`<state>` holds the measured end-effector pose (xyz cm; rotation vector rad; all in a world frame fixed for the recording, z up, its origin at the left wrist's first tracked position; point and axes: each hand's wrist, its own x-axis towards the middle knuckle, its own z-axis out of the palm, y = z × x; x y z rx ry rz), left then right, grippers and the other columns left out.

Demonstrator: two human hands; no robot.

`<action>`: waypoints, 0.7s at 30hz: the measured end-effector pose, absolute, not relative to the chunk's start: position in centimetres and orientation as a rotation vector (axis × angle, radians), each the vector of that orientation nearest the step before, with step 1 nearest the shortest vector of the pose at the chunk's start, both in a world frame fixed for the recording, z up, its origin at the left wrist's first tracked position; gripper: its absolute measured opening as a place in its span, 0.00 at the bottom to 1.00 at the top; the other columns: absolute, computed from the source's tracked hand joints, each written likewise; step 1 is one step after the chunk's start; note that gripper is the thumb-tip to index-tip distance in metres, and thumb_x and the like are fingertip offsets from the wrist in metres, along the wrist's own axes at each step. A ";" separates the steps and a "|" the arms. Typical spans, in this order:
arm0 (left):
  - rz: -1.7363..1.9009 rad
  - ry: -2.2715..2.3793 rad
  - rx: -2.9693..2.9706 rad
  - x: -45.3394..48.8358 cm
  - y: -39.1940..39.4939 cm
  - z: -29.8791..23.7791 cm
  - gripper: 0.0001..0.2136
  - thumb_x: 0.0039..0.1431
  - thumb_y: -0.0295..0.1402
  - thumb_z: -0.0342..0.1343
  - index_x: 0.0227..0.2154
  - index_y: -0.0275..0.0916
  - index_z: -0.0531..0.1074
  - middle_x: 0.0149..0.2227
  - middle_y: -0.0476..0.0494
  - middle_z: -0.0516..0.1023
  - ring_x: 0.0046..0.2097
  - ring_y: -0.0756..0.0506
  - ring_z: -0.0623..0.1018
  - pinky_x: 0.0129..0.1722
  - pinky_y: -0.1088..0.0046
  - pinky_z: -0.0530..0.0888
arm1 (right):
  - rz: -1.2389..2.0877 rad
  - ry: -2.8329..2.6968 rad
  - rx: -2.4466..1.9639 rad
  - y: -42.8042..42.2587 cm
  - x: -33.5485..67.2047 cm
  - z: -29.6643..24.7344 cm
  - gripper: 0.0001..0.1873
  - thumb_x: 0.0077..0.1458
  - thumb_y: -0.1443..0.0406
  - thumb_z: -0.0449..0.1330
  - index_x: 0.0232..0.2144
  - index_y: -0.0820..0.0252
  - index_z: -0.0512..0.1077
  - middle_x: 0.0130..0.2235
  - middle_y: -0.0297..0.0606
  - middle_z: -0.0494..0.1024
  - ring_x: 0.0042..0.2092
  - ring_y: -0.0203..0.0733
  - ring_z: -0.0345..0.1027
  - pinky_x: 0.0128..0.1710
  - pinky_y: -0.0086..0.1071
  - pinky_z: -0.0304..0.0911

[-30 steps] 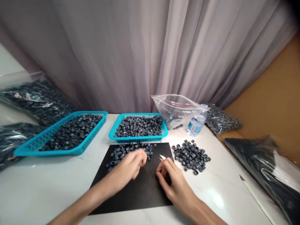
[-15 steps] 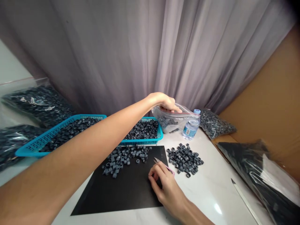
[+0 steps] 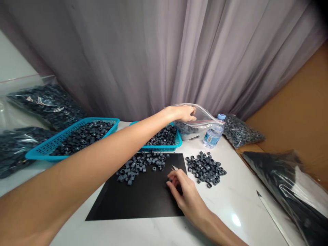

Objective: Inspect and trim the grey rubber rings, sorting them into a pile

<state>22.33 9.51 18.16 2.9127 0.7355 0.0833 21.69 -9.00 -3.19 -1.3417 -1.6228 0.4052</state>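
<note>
My left hand (image 3: 182,113) reaches far across the table and pinches the rim of a clear zip bag (image 3: 202,119) that holds some dark grey rings. My right hand (image 3: 185,193) rests on the black mat (image 3: 143,200) with its fingers curled around small metal tweezers (image 3: 175,168), whose tip pokes out toward the far side. A loose heap of grey rings (image 3: 139,164) lies on the mat's far edge. Another heap of rings (image 3: 205,168) sits on the white table to the right of the mat.
Two blue baskets (image 3: 43,148) (image 3: 179,140) full of rings stand behind the mat. A small water bottle (image 3: 214,132) stands beside the zip bag. Large bags of rings lie at far left (image 3: 43,104) and right (image 3: 287,174). A white blade-like strip (image 3: 274,217) lies near the right edge.
My left hand left the heap on the mat, reached out to the zip bag and took hold of its rim. My right hand stayed on the mat with the tweezers.
</note>
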 end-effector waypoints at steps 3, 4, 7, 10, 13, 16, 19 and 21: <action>0.266 0.686 2.905 20.4 8.2 17.9 0.17 0.68 0.41 0.47 0.48 0.36 0.72 0.50 0.37 0.77 0.48 0.40 0.75 0.50 0.62 0.68 | 0.511 -1.479 -1.319 -8.8 21.9 -3.2 0.07 0.66 0.62 0.55 0.43 0.57 0.69 0.36 0.37 0.74 0.37 0.41 0.71 0.39 0.34 0.68; 0.405 0.646 2.911 19.4 7.5 17.5 0.17 0.69 0.41 0.44 0.48 0.37 0.71 0.51 0.38 0.76 0.50 0.40 0.74 0.52 0.61 0.67 | 0.566 -1.418 -1.308 -8.8 21.9 -3.1 0.08 0.66 0.60 0.56 0.42 0.58 0.71 0.36 0.38 0.75 0.38 0.41 0.71 0.39 0.34 0.69; 1.052 0.484 2.834 15.4 4.5 15.2 0.12 0.70 0.34 0.44 0.46 0.37 0.70 0.49 0.40 0.74 0.51 0.42 0.73 0.56 0.62 0.65 | 0.765 -1.235 -1.235 -8.8 22.2 -2.4 0.13 0.62 0.55 0.61 0.41 0.59 0.74 0.36 0.39 0.77 0.38 0.41 0.73 0.39 0.33 0.70; 1.174 0.548 2.606 10.3 1.4 11.4 0.09 0.70 0.33 0.46 0.39 0.39 0.70 0.43 0.42 0.74 0.47 0.44 0.73 0.52 0.67 0.68 | 0.922 -1.114 -1.114 -8.9 22.6 -1.6 0.14 0.58 0.55 0.65 0.41 0.58 0.77 0.36 0.37 0.78 0.37 0.41 0.74 0.41 0.34 0.71; 0.952 0.632 2.413 5.9 -1.0 7.0 0.07 0.67 0.36 0.53 0.44 0.42 0.71 0.45 0.44 0.74 0.46 0.45 0.74 0.50 0.70 0.71 | 1.016 -1.085 -1.035 -9.1 22.7 -1.2 0.11 0.57 0.58 0.67 0.41 0.56 0.79 0.35 0.36 0.79 0.37 0.39 0.75 0.42 0.33 0.72; 0.724 0.646 2.283 3.4 -2.3 3.9 0.13 0.65 0.37 0.57 0.52 0.46 0.71 0.49 0.44 0.73 0.50 0.45 0.74 0.54 0.70 0.71 | 1.068 -1.084 -1.008 -9.4 22.5 -1.2 0.10 0.57 0.60 0.67 0.41 0.55 0.79 0.36 0.36 0.80 0.37 0.38 0.75 0.41 0.32 0.72; 0.687 0.604 2.202 2.6 -2.9 2.6 0.13 0.67 0.35 0.55 0.53 0.47 0.73 0.50 0.44 0.74 0.51 0.46 0.75 0.54 0.71 0.71 | 1.123 -1.064 -0.973 -9.7 22.1 -1.3 0.11 0.57 0.61 0.68 0.42 0.55 0.76 0.37 0.36 0.81 0.37 0.37 0.76 0.41 0.31 0.73; 0.674 0.574 2.178 2.4 -3.1 2.3 0.13 0.67 0.33 0.54 0.52 0.48 0.74 0.49 0.45 0.74 0.51 0.46 0.76 0.54 0.72 0.72 | 1.153 -1.055 -0.945 -9.9 21.8 -1.3 0.13 0.57 0.62 0.68 0.44 0.54 0.73 0.38 0.35 0.81 0.36 0.36 0.76 0.40 0.30 0.73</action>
